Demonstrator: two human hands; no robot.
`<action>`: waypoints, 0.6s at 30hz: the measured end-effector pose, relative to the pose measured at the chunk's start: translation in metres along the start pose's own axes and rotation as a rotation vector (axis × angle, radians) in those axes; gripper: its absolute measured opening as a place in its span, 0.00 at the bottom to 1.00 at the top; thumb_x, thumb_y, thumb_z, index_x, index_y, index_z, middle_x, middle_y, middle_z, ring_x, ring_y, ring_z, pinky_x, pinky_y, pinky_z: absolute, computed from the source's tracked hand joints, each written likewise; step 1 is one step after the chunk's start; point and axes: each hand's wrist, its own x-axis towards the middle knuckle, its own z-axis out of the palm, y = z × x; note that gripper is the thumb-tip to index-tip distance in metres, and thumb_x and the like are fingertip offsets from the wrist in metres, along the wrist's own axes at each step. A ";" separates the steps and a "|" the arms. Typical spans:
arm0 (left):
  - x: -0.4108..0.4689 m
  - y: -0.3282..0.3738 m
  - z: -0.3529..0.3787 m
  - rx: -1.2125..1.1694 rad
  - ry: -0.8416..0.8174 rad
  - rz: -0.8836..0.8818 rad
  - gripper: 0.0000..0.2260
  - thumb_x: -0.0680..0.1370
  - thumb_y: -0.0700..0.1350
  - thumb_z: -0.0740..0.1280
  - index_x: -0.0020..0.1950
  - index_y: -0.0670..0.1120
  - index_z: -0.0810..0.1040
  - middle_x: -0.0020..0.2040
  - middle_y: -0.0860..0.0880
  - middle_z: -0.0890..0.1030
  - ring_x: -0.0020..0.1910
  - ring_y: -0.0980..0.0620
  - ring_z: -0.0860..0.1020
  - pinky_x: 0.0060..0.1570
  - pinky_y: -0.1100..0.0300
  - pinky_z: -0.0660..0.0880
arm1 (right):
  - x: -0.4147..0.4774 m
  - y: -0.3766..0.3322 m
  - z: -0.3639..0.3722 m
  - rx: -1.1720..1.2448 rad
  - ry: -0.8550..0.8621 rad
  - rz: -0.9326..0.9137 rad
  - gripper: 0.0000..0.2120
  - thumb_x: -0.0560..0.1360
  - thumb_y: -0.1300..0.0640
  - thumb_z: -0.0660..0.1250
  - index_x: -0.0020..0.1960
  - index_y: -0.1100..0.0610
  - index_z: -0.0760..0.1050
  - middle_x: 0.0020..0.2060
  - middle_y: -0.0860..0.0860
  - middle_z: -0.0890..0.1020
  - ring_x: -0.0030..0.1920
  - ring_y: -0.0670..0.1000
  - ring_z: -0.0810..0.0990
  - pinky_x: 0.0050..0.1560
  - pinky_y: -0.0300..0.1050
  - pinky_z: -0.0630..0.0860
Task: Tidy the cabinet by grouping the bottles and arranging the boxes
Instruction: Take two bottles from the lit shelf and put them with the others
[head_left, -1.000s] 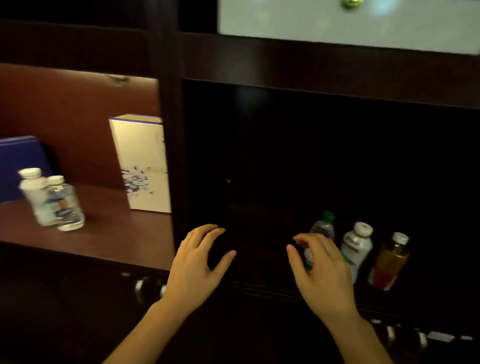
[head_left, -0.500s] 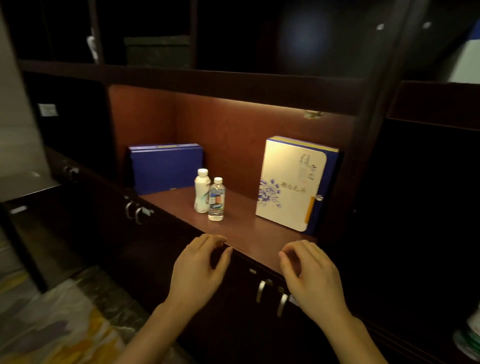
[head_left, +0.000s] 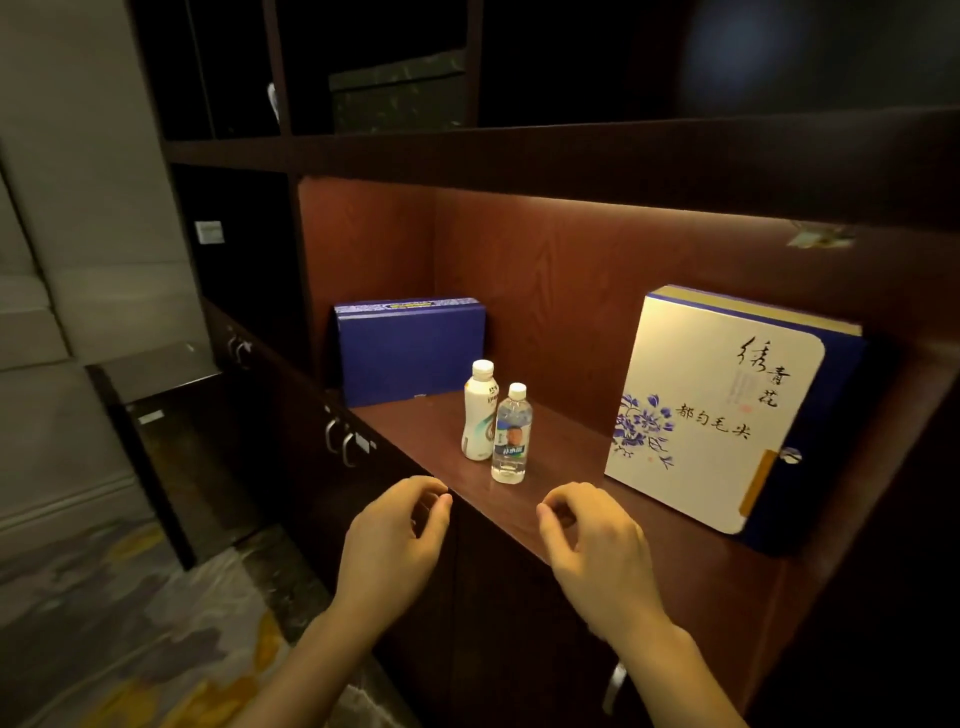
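Observation:
On the lit wooden shelf (head_left: 649, 535) stand two small bottles side by side: a white milky bottle (head_left: 479, 413) and, touching it on the right, a clear water bottle (head_left: 511, 435). A blue box (head_left: 410, 351) stands at the back left. A cream and blue box with flower print (head_left: 711, 410) stands upright on the right. My left hand (head_left: 397, 540) and my right hand (head_left: 597, 553) hover at the shelf's front edge, just below the bottles, fingers curled and holding nothing.
Dark cabinet doors with metal handles (head_left: 345, 441) run below the shelf. A dark green box (head_left: 397, 93) sits on the shelf above. A low dark side unit (head_left: 156, 415) and patterned floor (head_left: 130, 623) lie to the left.
The view has swung left from the dark compartment with three bottles to the lit shelf and come closer. Both hands stayed in front, empty, their fingers curling in more.

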 end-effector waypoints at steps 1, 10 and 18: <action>0.011 -0.004 0.008 -0.009 0.001 -0.010 0.06 0.78 0.55 0.65 0.53 0.59 0.79 0.40 0.64 0.79 0.44 0.64 0.78 0.34 0.68 0.73 | 0.011 0.007 0.006 0.030 0.004 0.014 0.03 0.78 0.52 0.68 0.46 0.45 0.76 0.39 0.40 0.77 0.41 0.41 0.77 0.38 0.29 0.69; 0.084 -0.047 0.077 -0.129 -0.014 -0.243 0.03 0.77 0.51 0.68 0.46 0.60 0.79 0.40 0.61 0.81 0.44 0.66 0.78 0.41 0.67 0.74 | 0.092 0.065 0.063 0.263 0.009 0.260 0.03 0.78 0.53 0.68 0.46 0.48 0.79 0.39 0.42 0.82 0.41 0.44 0.80 0.39 0.41 0.79; 0.137 -0.086 0.123 -0.196 -0.058 -0.357 0.05 0.75 0.48 0.71 0.51 0.55 0.79 0.43 0.55 0.82 0.42 0.60 0.80 0.42 0.68 0.75 | 0.139 0.107 0.118 0.464 -0.032 0.504 0.13 0.75 0.53 0.74 0.57 0.48 0.75 0.53 0.46 0.82 0.47 0.42 0.81 0.41 0.30 0.72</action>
